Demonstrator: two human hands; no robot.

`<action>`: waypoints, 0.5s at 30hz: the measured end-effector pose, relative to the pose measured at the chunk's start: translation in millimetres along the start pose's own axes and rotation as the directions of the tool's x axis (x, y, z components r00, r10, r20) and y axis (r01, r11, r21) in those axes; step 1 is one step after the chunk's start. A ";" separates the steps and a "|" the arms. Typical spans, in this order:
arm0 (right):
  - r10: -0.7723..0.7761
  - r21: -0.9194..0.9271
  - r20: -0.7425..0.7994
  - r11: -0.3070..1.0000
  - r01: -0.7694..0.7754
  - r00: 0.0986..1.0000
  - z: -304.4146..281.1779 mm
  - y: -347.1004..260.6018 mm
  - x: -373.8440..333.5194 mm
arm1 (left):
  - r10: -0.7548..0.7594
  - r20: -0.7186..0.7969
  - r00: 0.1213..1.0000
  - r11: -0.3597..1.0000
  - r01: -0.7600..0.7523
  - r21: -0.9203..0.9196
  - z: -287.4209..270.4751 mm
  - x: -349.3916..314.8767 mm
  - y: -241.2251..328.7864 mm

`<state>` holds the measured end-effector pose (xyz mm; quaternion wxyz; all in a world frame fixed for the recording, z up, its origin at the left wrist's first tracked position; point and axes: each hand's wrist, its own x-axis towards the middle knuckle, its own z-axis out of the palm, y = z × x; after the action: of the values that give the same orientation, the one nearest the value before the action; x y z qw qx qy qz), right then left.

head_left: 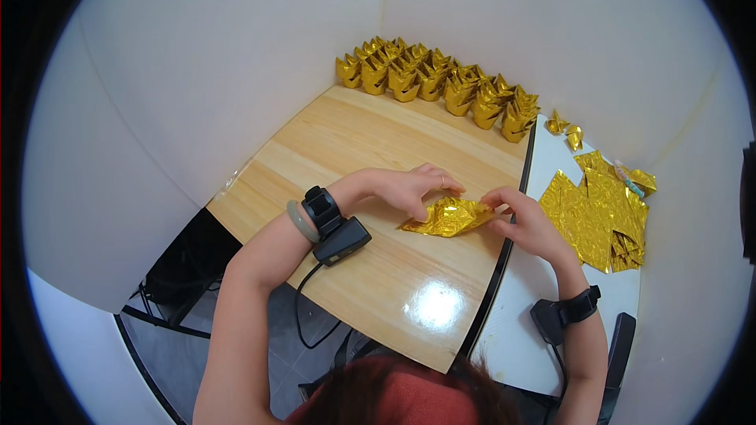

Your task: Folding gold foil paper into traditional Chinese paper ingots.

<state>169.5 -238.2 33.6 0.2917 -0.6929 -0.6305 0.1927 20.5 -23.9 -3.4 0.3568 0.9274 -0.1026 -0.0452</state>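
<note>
A gold foil piece [447, 218] is lying on the wooden counter [315, 138], right between the hands, and every clock direction here is turning around it. Its long axis is running nearly nine to three, with a sharp tip pointing just below nine. At eleven o'clock the left hand [403, 189] is keeping its thumb and fingers spread apart, the thumb touching the foil; at three the right hand [528, 223] is pinching the other end. The piece is looking part-folded, so some shaping is presumably remaining. Up at twelve, rows of folded gold pieces [433, 83] are standing against the white wall [236, 47], apparently done, while two loose folded pieces [575, 138] are sitting at about two on the white counter [520, 287]. Out at three, flat gold sheets [587, 216] are lying in an overlapping pile, seemingly the work left, and a strand of pastel beads [628, 181] is resting at its far edge. Down at eight, a black wrist strap [321, 208] and a pale bangle [302, 222] are circling the left wrist.
</note>
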 end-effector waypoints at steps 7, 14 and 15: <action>-0.042 0.046 -0.057 0.998 0.044 0.998 11.6 15.1 7.1 | 0.045 -0.033 0.998 0.995 -0.042 0.087 4.2 2.3 -1.4; -0.027 -0.290 -0.081 0.957 0.002 0.996 17.7 6.7 4.1 | 0.035 -0.076 0.997 0.981 -0.020 0.192 7.8 0.5 9.1; 0.000 -0.298 -0.067 0.954 -0.020 0.998 16.4 5.5 3.0 | 0.042 -0.079 0.996 0.978 -0.025 0.206 7.8 1.3 8.8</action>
<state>163.7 -232.8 18.0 0.2035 -0.7381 -0.6390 0.0739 19.2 -35.7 -3.2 0.2640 0.9585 -0.1075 0.0102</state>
